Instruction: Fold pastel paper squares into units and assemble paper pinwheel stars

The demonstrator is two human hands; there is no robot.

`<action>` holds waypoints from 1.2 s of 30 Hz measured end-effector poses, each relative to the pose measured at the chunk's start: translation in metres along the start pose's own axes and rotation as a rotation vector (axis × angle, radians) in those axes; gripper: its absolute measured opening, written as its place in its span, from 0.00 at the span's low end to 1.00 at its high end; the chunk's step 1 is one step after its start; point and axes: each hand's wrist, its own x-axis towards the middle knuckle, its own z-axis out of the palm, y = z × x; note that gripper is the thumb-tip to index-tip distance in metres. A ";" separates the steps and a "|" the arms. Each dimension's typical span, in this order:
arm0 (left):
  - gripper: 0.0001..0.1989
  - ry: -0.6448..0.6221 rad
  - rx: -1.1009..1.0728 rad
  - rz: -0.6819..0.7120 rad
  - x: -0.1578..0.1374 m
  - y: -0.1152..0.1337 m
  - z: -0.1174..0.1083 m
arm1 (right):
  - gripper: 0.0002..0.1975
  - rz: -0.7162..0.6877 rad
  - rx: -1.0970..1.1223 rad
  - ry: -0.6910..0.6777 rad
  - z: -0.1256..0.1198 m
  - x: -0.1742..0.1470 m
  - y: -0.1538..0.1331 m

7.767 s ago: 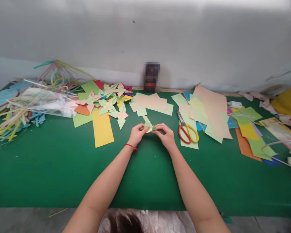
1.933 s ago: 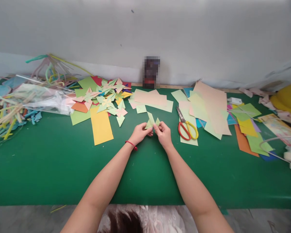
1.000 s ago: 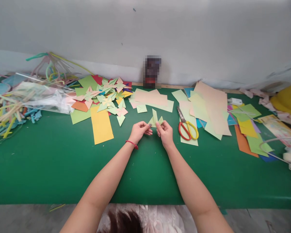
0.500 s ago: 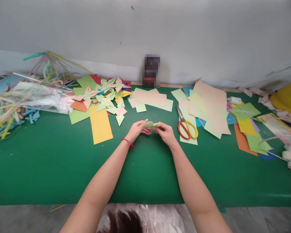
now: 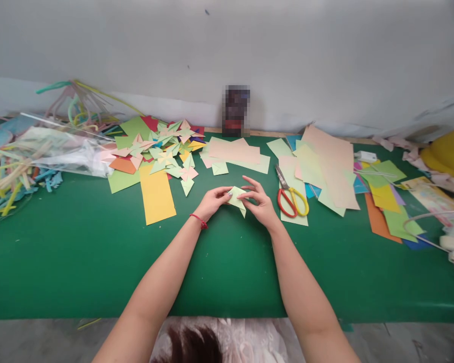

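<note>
A small folded piece of light green paper [image 5: 237, 197] is held between my two hands above the green tabletop, one pointed corner hanging down toward me. My left hand [image 5: 213, 200] pinches its left side between thumb and fingers. On the other side, my right hand [image 5: 260, 204] touches the paper with thumb and forefinger, its remaining fingers spread. Just beyond lies a small pale green folded paper [image 5: 220, 168]. Scissors [image 5: 286, 191] with one red and one yellow handle lie to the right of my right hand, on a pale green strip.
Folded paper stars [image 5: 174, 151] are heaped at the back left, near a yellow sheet [image 5: 158, 195]. Pink sheets [image 5: 331, 166] lie at the right, coloured papers [image 5: 386, 196] farther over. Paper strips [image 5: 11, 176] and a plastic bag [image 5: 79, 156] fill the far left. A white cable [image 5: 431, 214] crosses the right edge.
The folded green paper has been turned, so its broad pale face and a downward point now show. My right hand's fingers have spread and lifted; the left has barely moved.
</note>
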 end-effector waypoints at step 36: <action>0.15 -0.030 0.017 -0.002 -0.002 0.000 0.006 | 0.05 -0.034 -0.145 -0.014 -0.001 0.000 0.007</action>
